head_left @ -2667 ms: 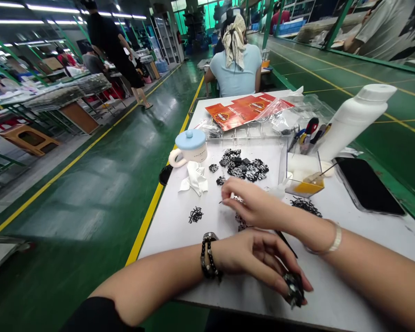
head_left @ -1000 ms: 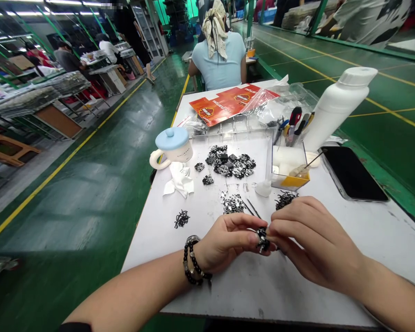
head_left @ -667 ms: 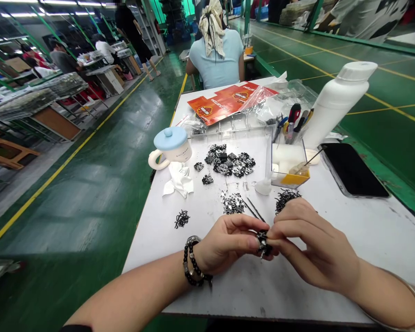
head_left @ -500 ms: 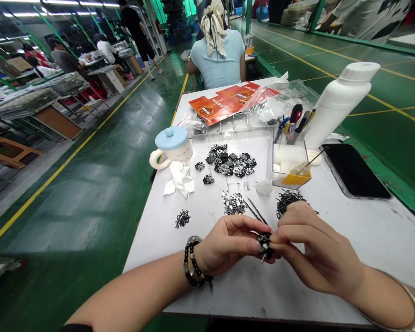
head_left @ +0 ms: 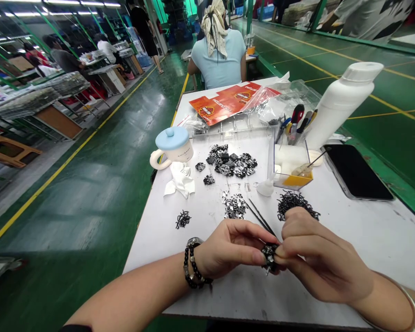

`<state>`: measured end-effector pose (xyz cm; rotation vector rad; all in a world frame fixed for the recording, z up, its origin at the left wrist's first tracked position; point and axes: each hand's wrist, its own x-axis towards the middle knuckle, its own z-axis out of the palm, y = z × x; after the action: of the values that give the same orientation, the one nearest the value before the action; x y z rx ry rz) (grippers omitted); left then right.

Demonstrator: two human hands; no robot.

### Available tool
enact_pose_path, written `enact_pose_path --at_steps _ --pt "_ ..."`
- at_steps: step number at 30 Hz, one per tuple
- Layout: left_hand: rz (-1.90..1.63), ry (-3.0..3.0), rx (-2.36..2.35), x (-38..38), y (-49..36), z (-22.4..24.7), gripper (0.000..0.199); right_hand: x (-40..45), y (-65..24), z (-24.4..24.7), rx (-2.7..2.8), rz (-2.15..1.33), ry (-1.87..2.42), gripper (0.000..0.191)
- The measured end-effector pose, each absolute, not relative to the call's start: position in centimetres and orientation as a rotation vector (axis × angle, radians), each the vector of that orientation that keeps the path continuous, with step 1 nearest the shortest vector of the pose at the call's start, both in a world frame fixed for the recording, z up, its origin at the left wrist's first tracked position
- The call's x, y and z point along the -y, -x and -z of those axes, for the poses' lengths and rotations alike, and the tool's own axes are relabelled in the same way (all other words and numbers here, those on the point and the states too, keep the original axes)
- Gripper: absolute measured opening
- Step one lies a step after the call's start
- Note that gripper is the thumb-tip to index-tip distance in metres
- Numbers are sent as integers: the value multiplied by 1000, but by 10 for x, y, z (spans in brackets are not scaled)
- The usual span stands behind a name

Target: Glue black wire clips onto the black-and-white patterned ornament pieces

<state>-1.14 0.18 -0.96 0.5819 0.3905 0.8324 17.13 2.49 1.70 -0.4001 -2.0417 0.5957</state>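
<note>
Low over the white tabletop, my left hand (head_left: 233, 249) closes its thumb and fingers on a small black-and-silver part (head_left: 269, 257). My right hand (head_left: 318, 258) pinches at the right edge of this same part; whether another tiny piece sits between those fingertips is hidden. Just beyond the hands lie black tweezers (head_left: 259, 216), their near end covered by the fingers. Close by are a heap of small silver metal pieces (head_left: 234, 205) and a heap of short black curved pieces (head_left: 297, 204). Farther back rests a cluster of similar black-and-silver parts (head_left: 233, 161).
A lidded mug (head_left: 174, 147) and crumpled tissue (head_left: 180, 180) stand on the left. On the right are a clear box (head_left: 292, 179) with tools, a white bottle (head_left: 346, 106) and a phone (head_left: 358, 171). Red printed packets (head_left: 224, 103) lie behind. A person (head_left: 217, 55) sits ahead.
Both hands have shifted slightly down and right with the part, uncovering more of the tweezers and the black heap. A person in the far background has walked on.
</note>
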Motion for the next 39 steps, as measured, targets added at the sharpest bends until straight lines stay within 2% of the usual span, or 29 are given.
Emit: enact_pose_path --at_steps 5,15,23,28,32,39 --pt "-817 -634 -334 -2 13 11 28 -25 -171 -10 1925 -907 420 12" --pt "-753 -784 -360 -7 20 0 24 -29 -175 -15 2052 -1281 410 18" --pt "-651 -839 -458 -8 22 -2 20 -28 -179 -16 2061 -1467 374 12" --pt "-645 -788 -435 -8 22 0 20 -27 -179 -17 2034 -1502 395 11" --pt "-657 -644 -377 -5 19 4 22 -29 -176 -13 2015 -1403 398 12" --pt "-748 -443 -259 -3 11 6 26 -36 -180 -25 2107 -1218 484 35"
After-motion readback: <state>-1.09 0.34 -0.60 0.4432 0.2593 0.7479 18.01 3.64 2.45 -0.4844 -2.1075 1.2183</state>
